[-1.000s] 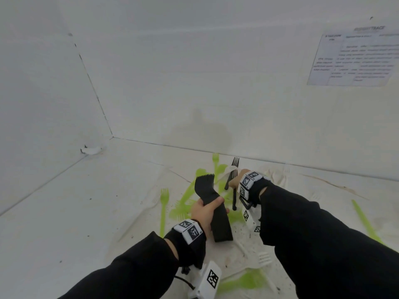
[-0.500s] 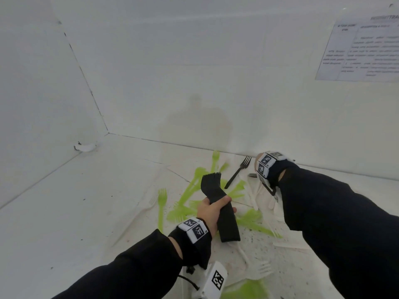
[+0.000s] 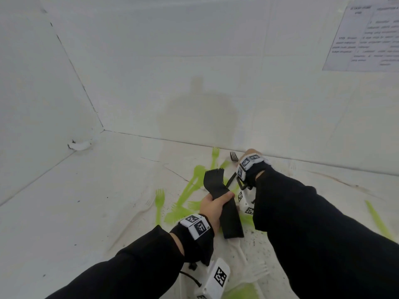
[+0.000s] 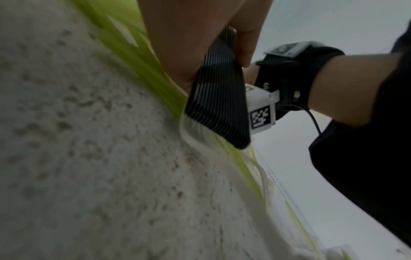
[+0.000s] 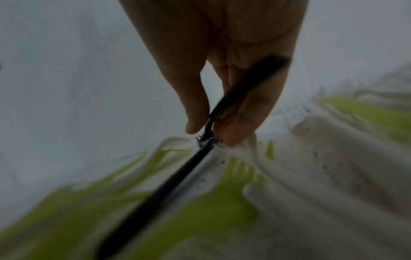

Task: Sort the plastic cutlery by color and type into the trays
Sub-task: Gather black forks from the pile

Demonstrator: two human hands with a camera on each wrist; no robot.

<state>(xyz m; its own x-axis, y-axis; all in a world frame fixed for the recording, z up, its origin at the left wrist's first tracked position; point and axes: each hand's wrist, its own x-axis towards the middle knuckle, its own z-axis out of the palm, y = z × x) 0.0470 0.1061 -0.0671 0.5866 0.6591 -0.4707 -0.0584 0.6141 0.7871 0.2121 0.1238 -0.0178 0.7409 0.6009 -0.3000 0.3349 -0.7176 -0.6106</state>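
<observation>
Head view: my left hand is wrapped round a thick stack of black forks, tines up, handles fanning down over the speckled white desk. My right hand sits further back, near the wall, mostly hidden by its wristband; a single black fork pokes out beside it. Green forks and white forks lie scattered flat beneath both arms. A printed sheet is on the wall, its text too blurred to read.

Left wrist view: fingers curled tight on the stack, ribbed handle edges neatly layered, hanging just above the green and white pieces.

Right wrist view, blurred: thumb and fingertips pinch one fork at its neck, its handle running along my fingers; a second black handle lies below.
</observation>
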